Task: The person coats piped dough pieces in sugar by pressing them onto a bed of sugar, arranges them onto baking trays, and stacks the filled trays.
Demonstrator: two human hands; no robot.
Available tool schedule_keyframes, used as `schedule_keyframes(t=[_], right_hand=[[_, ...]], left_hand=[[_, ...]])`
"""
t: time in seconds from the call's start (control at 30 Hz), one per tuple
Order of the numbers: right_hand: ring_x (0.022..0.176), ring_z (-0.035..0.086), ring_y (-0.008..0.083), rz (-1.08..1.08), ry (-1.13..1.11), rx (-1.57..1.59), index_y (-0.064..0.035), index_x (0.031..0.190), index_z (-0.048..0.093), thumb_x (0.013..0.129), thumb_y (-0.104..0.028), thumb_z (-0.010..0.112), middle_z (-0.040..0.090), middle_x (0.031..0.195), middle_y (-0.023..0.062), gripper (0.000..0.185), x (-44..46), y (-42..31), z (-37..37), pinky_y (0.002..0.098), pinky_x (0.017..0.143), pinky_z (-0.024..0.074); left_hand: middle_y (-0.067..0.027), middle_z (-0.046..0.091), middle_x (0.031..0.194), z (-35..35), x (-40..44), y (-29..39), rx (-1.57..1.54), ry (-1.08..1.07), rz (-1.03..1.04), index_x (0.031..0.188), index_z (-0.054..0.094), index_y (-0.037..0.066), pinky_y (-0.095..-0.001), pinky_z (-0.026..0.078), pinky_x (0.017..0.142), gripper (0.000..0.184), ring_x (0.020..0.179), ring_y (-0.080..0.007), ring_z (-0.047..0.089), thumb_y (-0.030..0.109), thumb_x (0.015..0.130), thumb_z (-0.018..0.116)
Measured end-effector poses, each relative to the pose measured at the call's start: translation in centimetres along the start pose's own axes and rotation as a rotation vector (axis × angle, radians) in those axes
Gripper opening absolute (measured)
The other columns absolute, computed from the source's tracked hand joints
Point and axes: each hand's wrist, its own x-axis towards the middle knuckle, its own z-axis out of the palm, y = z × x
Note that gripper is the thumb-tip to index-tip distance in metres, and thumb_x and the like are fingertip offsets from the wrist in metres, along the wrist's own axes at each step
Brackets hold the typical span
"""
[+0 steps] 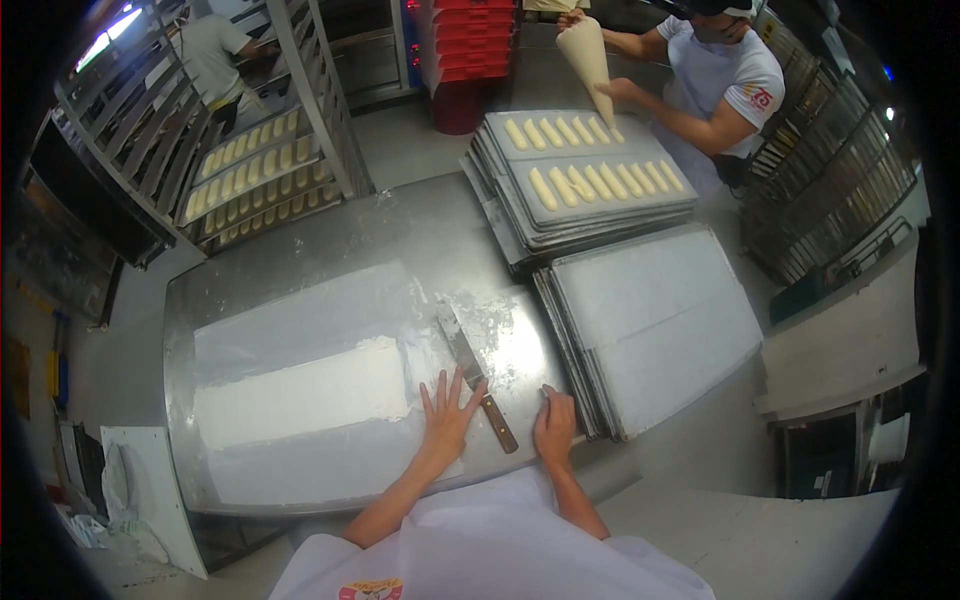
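Observation:
My left hand [448, 415] lies open with fingers spread on the metal table [370, 215], its thumb at the neck of a long-bladed spatula [500, 424]. The spatula has a wooden handle and rests flat; I cannot tell whether the thumb presses on it. To the right, my right hand [554, 425] rests curled at the table's front edge, and nothing shows in its fingers. Left of my hands, a white layer [300, 392] is spread in a long rectangle over a pale sheet [310, 470].
Paper-lined trays [655, 310] are stacked at right. Behind them, a co-worker [715, 85] holds a piping bag [585, 60] over a tray [530, 165] of piped batter strips. A rack [325, 100] with filled trays stands at back left, near another person [205, 55]. Red crates [465, 45] are stacked behind.

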Motion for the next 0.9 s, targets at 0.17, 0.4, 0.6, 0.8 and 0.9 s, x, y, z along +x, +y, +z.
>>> schedule_keyframes(t=[0.17,0.4,0.6,0.8,0.9], right_hand=[[0.086,0.051,0.0324,0.000,0.003,-0.007,0.0009,0.108,0.056,0.082,0.004,0.050,0.055,0.088,0.0154,0.027,-0.04,0.12,0.12,0.0409,0.077,0.0422],[0.085,0.053,0.0333,0.004,0.022,-0.020,0.0019,0.103,0.057,0.084,0.004,0.049,0.057,0.088,0.0165,0.021,0.00,0.02,0.13,0.0400,0.076,0.0426],[0.085,0.053,0.0329,0.017,0.029,-0.022,0.0012,0.103,0.058,0.084,0.004,0.050,0.057,0.088,0.0158,0.021,0.02,-0.20,-0.03,0.0397,0.076,0.0427],[0.087,0.051,0.0329,0.004,0.010,-0.012,0.0009,0.108,0.055,0.079,0.005,0.051,0.054,0.088,0.0158,0.030,0.01,0.11,0.05,0.0417,0.077,0.0420],[0.087,0.051,0.0331,0.009,0.015,-0.018,0.0005,0.108,0.056,0.079,0.005,0.051,0.054,0.088,0.0160,0.030,-0.04,-0.08,-0.02,0.0418,0.077,0.0420]], left_hand=[[-0.0193,0.009,0.150,-0.21,-0.07,0.03,-0.019,-0.003,0.003,0.144,0.025,0.025,-0.0673,0.004,0.104,0.098,0.137,-0.0436,0.011,-0.013,0.060,0.058],[-0.0198,0.009,0.150,-0.38,-0.15,0.04,-0.022,0.007,0.019,0.144,0.027,0.025,-0.0680,0.005,0.103,0.097,0.137,-0.0437,0.010,-0.014,0.060,0.058],[-0.0201,0.009,0.150,-0.20,-0.10,-0.01,-0.027,0.003,0.028,0.144,0.027,0.024,-0.0683,0.004,0.103,0.097,0.137,-0.0438,0.010,-0.014,0.059,0.058],[-0.0205,0.009,0.150,-0.40,-0.01,0.15,-0.048,-0.017,0.012,0.144,0.028,0.024,-0.0679,0.003,0.104,0.097,0.137,-0.0440,0.010,-0.014,0.060,0.058],[-0.0209,0.011,0.149,-0.19,-0.14,0.04,-0.042,-0.019,0.027,0.143,0.028,0.023,-0.0674,0.003,0.104,0.096,0.137,-0.0441,0.009,-0.013,0.060,0.058]])
